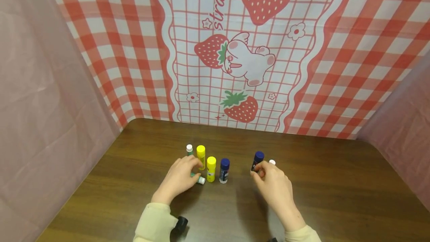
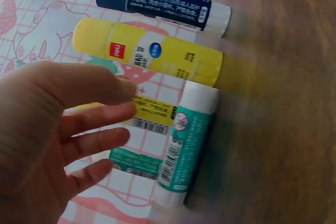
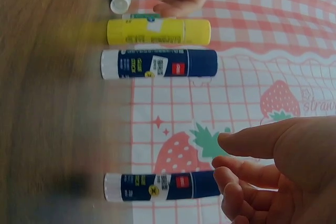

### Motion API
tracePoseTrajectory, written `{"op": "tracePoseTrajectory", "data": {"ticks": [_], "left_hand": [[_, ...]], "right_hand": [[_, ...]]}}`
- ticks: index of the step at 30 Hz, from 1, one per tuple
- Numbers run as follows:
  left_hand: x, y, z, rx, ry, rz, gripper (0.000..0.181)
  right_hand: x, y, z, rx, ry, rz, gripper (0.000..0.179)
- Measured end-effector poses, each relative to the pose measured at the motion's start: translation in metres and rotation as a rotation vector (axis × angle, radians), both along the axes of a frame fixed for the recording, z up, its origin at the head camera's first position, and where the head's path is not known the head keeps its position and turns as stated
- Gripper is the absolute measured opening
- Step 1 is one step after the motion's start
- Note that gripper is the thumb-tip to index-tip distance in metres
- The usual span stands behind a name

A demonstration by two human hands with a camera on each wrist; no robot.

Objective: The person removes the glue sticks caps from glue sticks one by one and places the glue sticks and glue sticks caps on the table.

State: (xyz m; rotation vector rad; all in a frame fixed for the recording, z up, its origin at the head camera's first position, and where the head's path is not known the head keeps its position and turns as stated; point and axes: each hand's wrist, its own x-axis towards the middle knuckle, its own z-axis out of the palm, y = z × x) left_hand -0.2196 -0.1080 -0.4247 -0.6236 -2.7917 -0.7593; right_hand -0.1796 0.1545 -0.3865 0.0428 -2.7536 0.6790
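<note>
My left hand hovers with relaxed fingers over a green glue stick with white ends, which lies on its side on the table. Just beyond that hand stand a yellow glue stick and a green one with a white cap, its lower part hidden. Another yellow glue stick and a navy one stand upright to its right. My right hand is beside a second navy glue stick, fingertips right at its cap, thumb and fingers parted. Behind this hand shows a white cap, the rest hidden.
The brown wooden table ends at a red-and-white checked cloth with strawberry prints hanging behind it. Pinkish curtains hang at both sides. A black device sits at the left sleeve.
</note>
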Motion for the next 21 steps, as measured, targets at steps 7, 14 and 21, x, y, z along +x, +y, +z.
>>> {"op": "tracePoseTrajectory", "data": {"ticks": [7,14,21], "left_hand": [[0.000,-0.001,-0.001,-0.122,-0.040,-0.041,0.025],[0.000,-0.001,-0.006,-0.143,-0.054,-0.048,0.025],[-0.002,0.002,-0.014,-0.173,-0.051,-0.038,0.019]], "right_hand": [[-0.002,0.015,0.001,0.000,0.033,-0.036,0.012],[-0.009,0.034,-0.001,-0.020,0.017,-0.079,0.016],[-0.013,0.052,-0.006,-0.024,-0.036,-0.107,0.018]]}}
